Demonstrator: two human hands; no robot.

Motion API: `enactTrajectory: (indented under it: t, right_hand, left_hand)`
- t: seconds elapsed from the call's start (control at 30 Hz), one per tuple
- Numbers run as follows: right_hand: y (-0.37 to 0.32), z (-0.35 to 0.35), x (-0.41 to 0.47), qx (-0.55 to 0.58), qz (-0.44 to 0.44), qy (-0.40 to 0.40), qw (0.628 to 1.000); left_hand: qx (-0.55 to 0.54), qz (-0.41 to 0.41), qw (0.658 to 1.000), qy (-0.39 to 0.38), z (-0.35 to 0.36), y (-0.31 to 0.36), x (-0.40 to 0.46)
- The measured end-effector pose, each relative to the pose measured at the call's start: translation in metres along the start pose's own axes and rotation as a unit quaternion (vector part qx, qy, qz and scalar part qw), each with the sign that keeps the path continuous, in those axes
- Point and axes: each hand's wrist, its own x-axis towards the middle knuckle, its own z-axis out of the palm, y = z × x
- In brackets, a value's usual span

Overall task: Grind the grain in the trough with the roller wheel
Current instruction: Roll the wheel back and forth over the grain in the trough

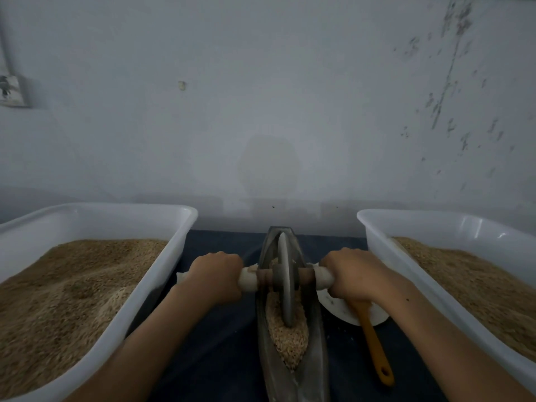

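Note:
A long grey boat-shaped trough (317,338) lies lengthwise at the centre of the dark cloth. Pale brown grain (287,338) fills its near half. A grey disc-shaped roller wheel (285,281) stands upright in the trough, its rim sunk into the grain. A wooden axle with white-wrapped ends runs through the wheel. My left hand (216,275) is closed around the left end of the axle, and my right hand (352,272) is closed around the right end.
A white plastic tub (174,224) of grain stands to the left and another white tub (374,227) to the right. A white dish (342,311) with an orange-handled brush (374,343) lies right of the trough. A pale wall rises close behind.

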Motion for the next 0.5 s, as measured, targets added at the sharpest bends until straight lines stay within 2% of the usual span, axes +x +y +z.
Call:
enactTrajectory:
  t: [0.1, 0.2, 0.4, 0.5]
  right_hand:
    - [0.000, -0.003, -0.001, -0.003, -0.003, -0.023, 1.000]
    - [-0.002, -0.001, 0.001, -0.007, 0.001, 0.001, 1.000]
    - [-0.001, 0.013, 0.006, 0.002, 0.019, 0.120, 0.993]
    - [-0.001, 0.016, 0.007, 0.006, 0.018, 0.142, 0.990]
  left_hand:
    - [-0.011, 0.000, 0.999, -0.033, -0.002, -0.001, -0.001]
    - [-0.007, -0.013, 1.000, -0.026, -0.001, -0.001, 0.000]
    - [0.012, -0.021, 0.994, 0.105, 0.003, 0.007, -0.001]
    - [0.009, -0.020, 0.993, 0.113, 0.004, 0.008, -0.002]
